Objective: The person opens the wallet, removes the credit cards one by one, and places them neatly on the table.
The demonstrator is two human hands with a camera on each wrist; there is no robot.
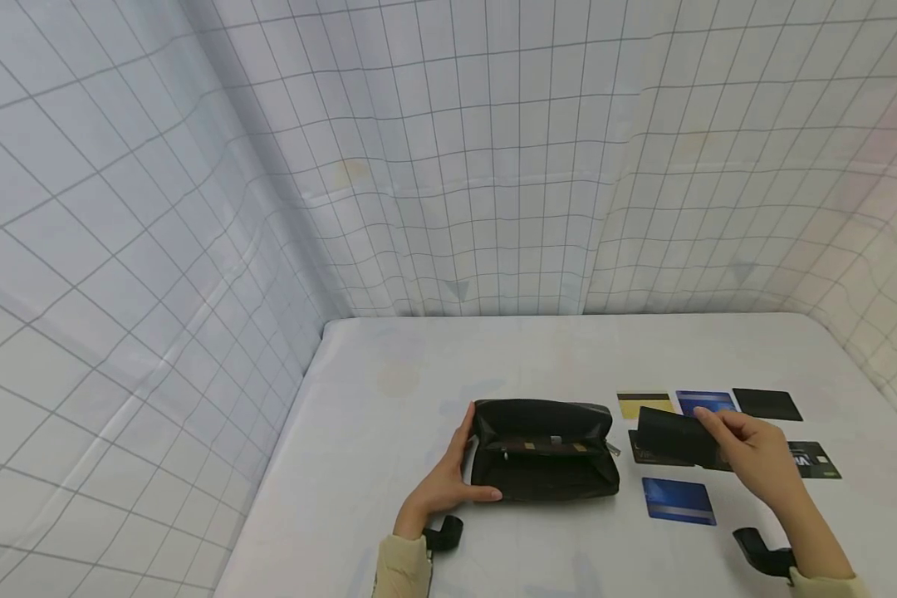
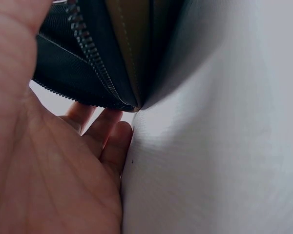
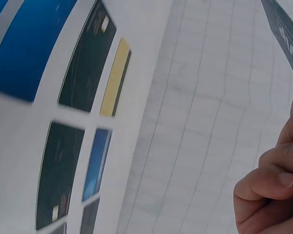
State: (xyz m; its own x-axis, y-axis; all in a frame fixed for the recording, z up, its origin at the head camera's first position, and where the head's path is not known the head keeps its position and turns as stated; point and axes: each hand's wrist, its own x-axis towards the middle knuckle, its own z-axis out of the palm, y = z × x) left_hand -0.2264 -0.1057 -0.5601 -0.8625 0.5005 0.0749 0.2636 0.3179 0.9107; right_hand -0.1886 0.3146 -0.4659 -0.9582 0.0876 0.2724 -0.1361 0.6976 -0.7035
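A black zip wallet (image 1: 544, 484) lies unzipped on the white table, its opening and inner pockets showing. My left hand (image 1: 443, 488) grips its left end, thumb at the front and fingers behind; the left wrist view shows the zip teeth (image 2: 95, 61) close to those fingers. Over at the right, my right hand (image 1: 758, 457) pinches a black card (image 1: 671, 435) by one end, raised above other cards. Part of that card (image 3: 284, 36) shows at the upper right of the right wrist view, above the curled fingers.
Laid out right of the wallet are a yellow card (image 1: 645, 407), a blue card (image 1: 706, 400), a black card (image 1: 767, 404), dark cards partly covered by my right hand and its card, and a nearer blue card (image 1: 678, 502). Checked white curtains (image 1: 456, 183) stand behind the table.
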